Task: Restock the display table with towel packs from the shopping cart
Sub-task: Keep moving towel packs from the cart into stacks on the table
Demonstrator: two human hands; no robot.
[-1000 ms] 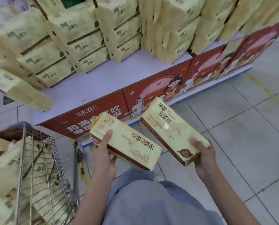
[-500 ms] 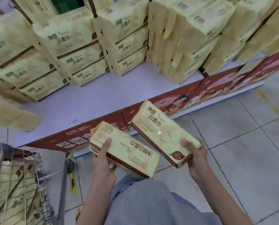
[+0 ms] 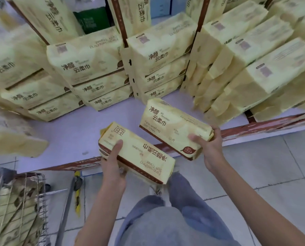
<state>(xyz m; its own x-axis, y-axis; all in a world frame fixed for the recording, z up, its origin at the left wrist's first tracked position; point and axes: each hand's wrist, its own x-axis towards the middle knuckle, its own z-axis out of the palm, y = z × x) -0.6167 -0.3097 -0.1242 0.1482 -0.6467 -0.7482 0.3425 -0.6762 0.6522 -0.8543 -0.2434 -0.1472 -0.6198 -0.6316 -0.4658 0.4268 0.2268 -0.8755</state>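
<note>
Display table (image 3: 68, 135) ahead | left fingers (image 3: 118, 148) wrap near towel pack (image 3: 144, 155) | right fingers (image 3: 195, 138) wrap far pack (image 3: 169, 125)

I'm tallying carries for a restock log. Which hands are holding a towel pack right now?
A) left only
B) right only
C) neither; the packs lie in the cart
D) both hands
D: the left hand grips the nearer towel pack and the right hand grips the farther towel pack, both by the front edge of the display table.
</note>
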